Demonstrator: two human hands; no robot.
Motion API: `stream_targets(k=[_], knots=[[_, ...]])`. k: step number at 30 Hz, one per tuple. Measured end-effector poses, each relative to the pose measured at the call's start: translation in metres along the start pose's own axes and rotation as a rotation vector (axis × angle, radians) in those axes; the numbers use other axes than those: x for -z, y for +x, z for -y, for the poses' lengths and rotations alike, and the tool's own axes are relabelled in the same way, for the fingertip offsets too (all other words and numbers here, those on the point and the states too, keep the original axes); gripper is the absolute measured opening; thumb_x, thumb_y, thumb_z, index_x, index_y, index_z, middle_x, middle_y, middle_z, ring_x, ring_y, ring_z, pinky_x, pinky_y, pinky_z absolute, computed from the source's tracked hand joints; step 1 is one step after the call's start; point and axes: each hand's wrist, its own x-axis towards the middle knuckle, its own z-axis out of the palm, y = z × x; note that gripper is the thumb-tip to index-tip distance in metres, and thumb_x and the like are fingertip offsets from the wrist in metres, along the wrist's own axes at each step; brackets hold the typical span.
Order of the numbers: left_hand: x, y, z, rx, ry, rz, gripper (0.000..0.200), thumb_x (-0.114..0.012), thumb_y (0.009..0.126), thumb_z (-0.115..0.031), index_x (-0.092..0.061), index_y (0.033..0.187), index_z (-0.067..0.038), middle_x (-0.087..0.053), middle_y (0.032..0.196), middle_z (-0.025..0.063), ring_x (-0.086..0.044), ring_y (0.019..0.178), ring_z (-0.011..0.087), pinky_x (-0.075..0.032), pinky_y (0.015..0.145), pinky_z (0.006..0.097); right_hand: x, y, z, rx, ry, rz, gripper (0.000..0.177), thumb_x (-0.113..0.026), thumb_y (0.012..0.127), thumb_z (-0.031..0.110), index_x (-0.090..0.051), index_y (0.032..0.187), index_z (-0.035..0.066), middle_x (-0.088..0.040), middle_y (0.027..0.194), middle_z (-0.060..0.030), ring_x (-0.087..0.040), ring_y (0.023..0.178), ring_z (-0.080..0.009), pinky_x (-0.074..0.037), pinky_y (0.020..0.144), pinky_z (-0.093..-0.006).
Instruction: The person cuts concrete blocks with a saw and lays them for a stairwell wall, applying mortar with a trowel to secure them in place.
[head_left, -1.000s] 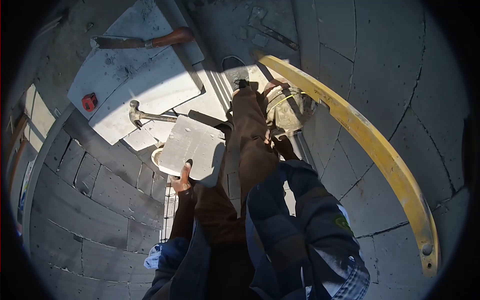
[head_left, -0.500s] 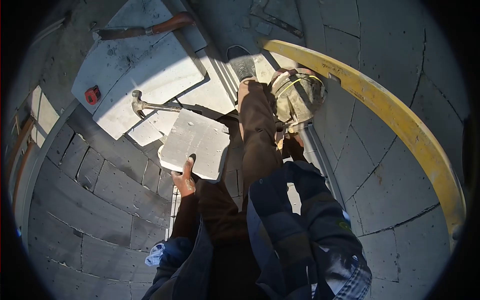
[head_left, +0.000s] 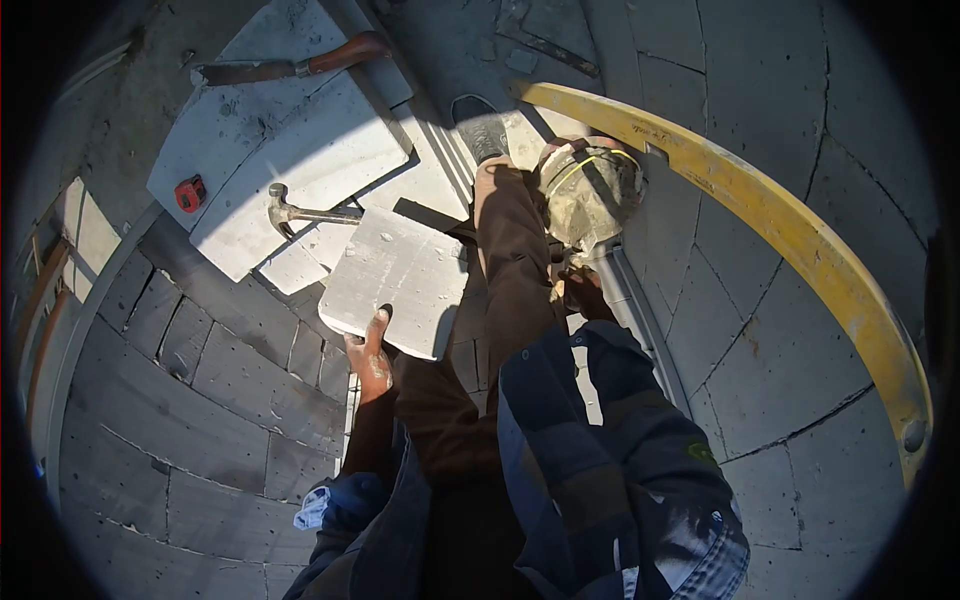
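Observation:
My left hand (head_left: 371, 357) grips the near edge of a pale aerated concrete block (head_left: 400, 280), thumb on its upper face and the other fingers hidden underneath. The block is held above my left thigh, its face tilted toward me. On the other side of my right leg, my right hand (head_left: 588, 292) is in shadow beside a bucket of grey mortar (head_left: 592, 200). Its fingers look curled, but what they hold is too dark to make out. Just beyond the block, a claw hammer (head_left: 300, 212) rests on pale slabs (head_left: 330, 150).
A handsaw (head_left: 330, 58) and a red tape measure (head_left: 190, 193) lie on the slabs. A long yellow spirit level (head_left: 780, 235) leans along the block wall (head_left: 780, 340) at right. Another block wall (head_left: 220, 370) rises at left. My shoe (head_left: 482, 130) stands beyond the bucket.
The block in my left hand has shifted slightly to the right and turned a little. My right hand has moved slightly toward the bucket. The tools lie as before.

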Motion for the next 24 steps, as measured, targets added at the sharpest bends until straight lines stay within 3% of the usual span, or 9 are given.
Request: stream_targets(k=[2,3,5,8,11,12,15,19,24], knots=[[-0.012,0.001,-0.004,0.018,-0.033,0.034,0.063,-0.076,0.083,-0.013,-0.041,0.131,0.007,-0.054,0.123,0.0147,-0.055,0.112,0.0217,-0.041,0.1,0.0321,0.003,0.032,-0.042,0.502,-0.134,0.077,0.015,-0.067,0.084,0.021,-0.063,0.077,0.009,-0.064,0.071,-0.0031,-0.058,0.058,-0.0135,-0.047,0.054,-0.0305],[-0.015,0.002,-0.004,0.012,-0.02,0.019,0.064,-0.077,0.082,-0.014,-0.042,0.131,0.007,-0.054,0.122,0.0147,-0.055,0.111,0.0219,-0.041,0.099,0.032,-0.017,0.073,-0.048,1.156,0.305,0.545,0.019,-0.073,0.074,0.023,-0.07,0.087,0.01,-0.069,0.078,-0.0071,-0.065,0.067,-0.0195,-0.051,0.063,-0.0337],[-0.021,0.001,-0.007,-0.005,0.008,0.014,0.064,-0.078,0.081,-0.016,-0.044,0.13,0.007,-0.055,0.122,0.0147,-0.055,0.11,0.022,-0.041,0.099,0.0319,-0.022,0.025,0.007,0.649,-0.754,-0.058,0.038,-0.077,0.064,0.026,-0.072,0.1,0.017,-0.071,0.083,-0.0088,-0.069,0.076,-0.0249,-0.054,0.069,-0.0377],[-0.026,0.002,-0.016,0.015,0.086,0.023,0.066,-0.079,0.079,-0.021,-0.045,0.128,0.006,-0.055,0.12,0.0162,-0.056,0.107,0.0246,-0.042,0.096,0.0326,-0.036,0.057,0.001,0.478,-0.681,0.087,0.048,-0.078,0.062,0.025,-0.069,0.108,0.021,-0.072,0.087,-0.0086,-0.069,0.077,-0.0268,-0.055,0.07,-0.0377],[-0.02,0.005,-0.028,0.109,0.189,0.012,0.075,-0.08,0.078,-0.026,-0.04,0.13,0.008,-0.054,0.119,0.0202,-0.057,0.107,0.027,-0.044,0.096,0.0342,-0.046,0.032,0.031,0.865,-1.251,-0.139,0.037,-0.072,0.073,0.017,-0.068,0.11,0.012,-0.065,0.07,-0.0111,-0.064,0.062,-0.0229,-0.051,0.057,-0.0363],[-0.023,0.002,-0.037,0.082,0.203,0.026,0.075,-0.08,0.078,-0.026,-0.04,0.13,0.008,-0.054,0.119,0.0202,-0.057,0.107,0.027,-0.044,0.096,0.0342,-0.051,0.025,0.044,0.88,-1.224,-0.157,0.037,-0.072,0.073,0.017,-0.068,0.11,0.012,-0.065,0.07,-0.0111,-0.064,0.062,-0.0229,-0.051,0.057,-0.0363],[-0.026,-0.007,-0.058,0.023,0.279,0.123,0.081,-0.081,0.076,-0.03,-0.036,0.13,0.01,-0.054,0.118,0.0242,-0.059,0.106,0.0293,-0.049,0.092,0.0362,-0.066,0.004,0.07,-0.07,0.27,-0.087,0.024,-0.071,0.078,0.016,-0.065,0.101,0.013,-0.059,0.067,-0.0024,-0.058,0.058,-0.0155,-0.047,0.049,-0.0365],[0.003,0.017,-0.056,-0.059,0.335,0.225,0.081,-0.081,0.075,-0.031,-0.035,0.127,0.013,-0.054,0.117,0.0265,-0.063,0.1,0.0302,-0.055,0.085,0.0364,-0.069,0.015,0.055,0.007,0.053,-0.113,0.014,-0.075,0.077,0.018,-0.064,0.075,0.009,-0.057,0.061,-0.0036,-0.057,0.055,-0.0155,-0.044,0.047,-0.0348],[-0.01,0.019,-0.06,-0.133,0.352,0.34,0.071,-0.078,0.077,-0.028,-0.042,0.122,0.013,-0.059,0.109,0.0238,-0.067,0.09,0.0307,-0.058,0.079,0.0415,-0.065,-0.003,0.043,0.299,-0.342,-0.21,0.051,-0.077,0.075,0.039,-0.07,0.099,-0.005,-0.071,0.084,-0.0182,-0.066,0.075,-0.0292,-0.052,0.07,-0.0427]])
